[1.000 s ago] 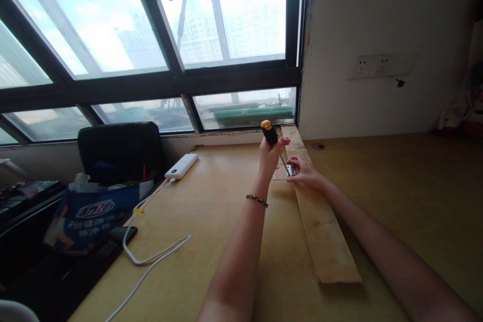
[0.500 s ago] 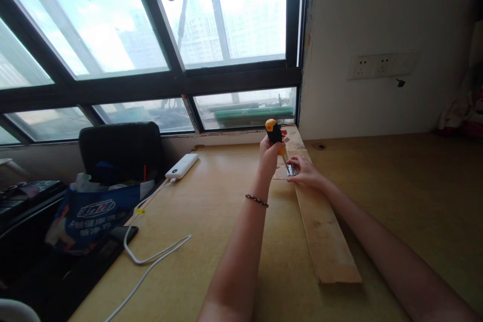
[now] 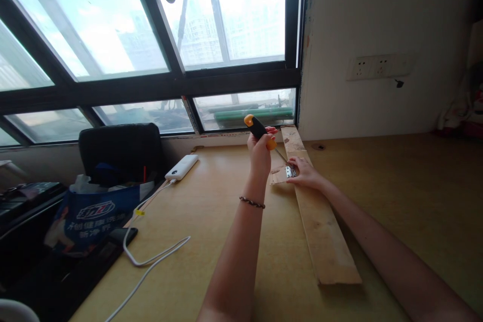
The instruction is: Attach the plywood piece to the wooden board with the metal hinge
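Note:
My left hand is closed round a screwdriver with a black and yellow handle. The tool leans to the left, and its shaft slopes down to the right, its tip close to a small silver metal hinge. With thumb and fingers my right hand grips the hinge by its edges. The hinge lies where a short wooden piece meets a long wooden board. Whether the tip touches a screw is too small to tell.
The boards rest on a wooden table. A white power bank with a white cable lies at the left. Beyond the table's left edge stand a black chair and a blue bag. Windows and a wall rise behind.
The screwdriver has tilted from nearly upright to leaning left, as my left hand moved slightly left. My right hand has stayed at the hinge.

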`<state>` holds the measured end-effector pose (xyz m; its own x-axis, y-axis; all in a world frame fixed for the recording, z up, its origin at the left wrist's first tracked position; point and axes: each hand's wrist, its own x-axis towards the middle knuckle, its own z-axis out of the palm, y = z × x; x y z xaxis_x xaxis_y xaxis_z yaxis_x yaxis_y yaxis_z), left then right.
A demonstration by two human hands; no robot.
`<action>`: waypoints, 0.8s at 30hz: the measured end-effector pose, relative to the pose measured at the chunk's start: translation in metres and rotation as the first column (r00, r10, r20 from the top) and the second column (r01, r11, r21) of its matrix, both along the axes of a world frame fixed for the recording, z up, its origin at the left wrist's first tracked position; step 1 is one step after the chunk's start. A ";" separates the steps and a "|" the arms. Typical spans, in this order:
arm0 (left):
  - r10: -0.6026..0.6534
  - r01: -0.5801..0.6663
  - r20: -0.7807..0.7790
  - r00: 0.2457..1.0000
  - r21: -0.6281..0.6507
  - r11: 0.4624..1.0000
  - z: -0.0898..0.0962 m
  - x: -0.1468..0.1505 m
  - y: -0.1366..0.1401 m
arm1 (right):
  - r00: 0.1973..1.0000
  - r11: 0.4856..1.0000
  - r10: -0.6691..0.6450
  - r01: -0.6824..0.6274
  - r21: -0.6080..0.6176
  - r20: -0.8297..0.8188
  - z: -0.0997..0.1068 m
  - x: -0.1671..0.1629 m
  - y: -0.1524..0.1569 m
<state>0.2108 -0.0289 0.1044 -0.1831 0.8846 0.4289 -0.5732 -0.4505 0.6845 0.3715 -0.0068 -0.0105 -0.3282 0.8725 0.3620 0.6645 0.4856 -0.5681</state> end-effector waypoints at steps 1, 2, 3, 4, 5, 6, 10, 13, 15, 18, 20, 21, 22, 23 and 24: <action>0.005 -0.005 0.014 1.000 -0.006 1.000 0.000 -0.001 0.000 | 1.000 1.000 0.005 -0.005 -0.002 0.006 0.000 0.000 0.000; 0.009 -0.009 0.024 1.000 -0.010 1.000 0.000 -0.001 0.001 | 1.000 1.000 0.008 -0.008 -0.005 0.012 0.000 0.000 0.000; 0.013 -0.012 0.030 0.999 -0.012 1.000 -0.001 -0.002 0.001 | 1.000 1.000 0.011 -0.011 -0.008 0.018 -0.001 0.000 0.000; 0.015 -0.014 0.033 0.999 -0.013 1.000 -0.001 -0.002 0.002 | 1.000 1.000 0.013 -0.013 -0.010 0.023 -0.001 0.000 0.000; 0.015 -0.014 0.034 0.999 -0.011 1.000 -0.002 -0.003 0.002 | 1.000 1.000 0.015 -0.015 -0.011 0.028 -0.001 0.000 0.000; 0.013 -0.013 0.033 0.999 -0.006 1.000 -0.003 -0.003 0.003 | 0.999 1.000 0.016 -0.016 -0.011 0.031 -0.001 0.000 0.000; -0.008 0.007 0.023 1.000 0.019 1.000 -0.005 -0.001 0.005 | 0.999 1.000 0.028 -0.028 -0.010 0.021 0.000 -0.001 -0.003; -0.026 0.026 0.032 0.999 0.004 1.000 -0.007 0.004 0.007 | 0.999 1.000 0.022 -0.021 0.020 -0.048 0.000 0.002 -0.010; -0.034 0.035 0.060 0.998 -0.016 0.999 -0.008 0.008 0.008 | 0.984 0.997 -0.027 0.040 0.069 -0.175 -0.004 0.007 -0.017; -0.043 0.046 0.094 0.995 -0.029 0.999 -0.011 0.012 0.011 | 0.845 0.979 -0.173 0.203 0.003 -0.506 -0.017 0.017 -0.028; -0.048 0.052 0.082 0.995 -0.039 0.998 -0.014 0.013 0.012 | 0.674 0.961 -0.278 0.194 -0.198 -0.685 -0.027 0.022 -0.036; -0.047 0.051 0.069 0.997 -0.049 0.998 -0.015 0.014 0.012 | 0.598 0.943 -0.319 0.126 -0.307 -0.735 -0.031 0.023 -0.040; -0.046 0.049 0.050 0.998 -0.058 0.997 -0.017 0.015 0.012 | 0.541 0.916 -0.351 0.028 -0.400 -0.764 -0.033 0.024 -0.044; -0.044 0.045 0.029 0.999 -0.066 0.997 -0.018 0.015 0.011 | 0.500 0.880 -0.370 -0.080 -0.468 -0.783 -0.035 0.025 -0.048; -0.041 0.041 0.010 0.999 -0.069 0.997 -0.019 0.016 0.011 | 0.470 0.840 -0.382 -0.183 -0.511 -0.796 -0.035 0.025 -0.051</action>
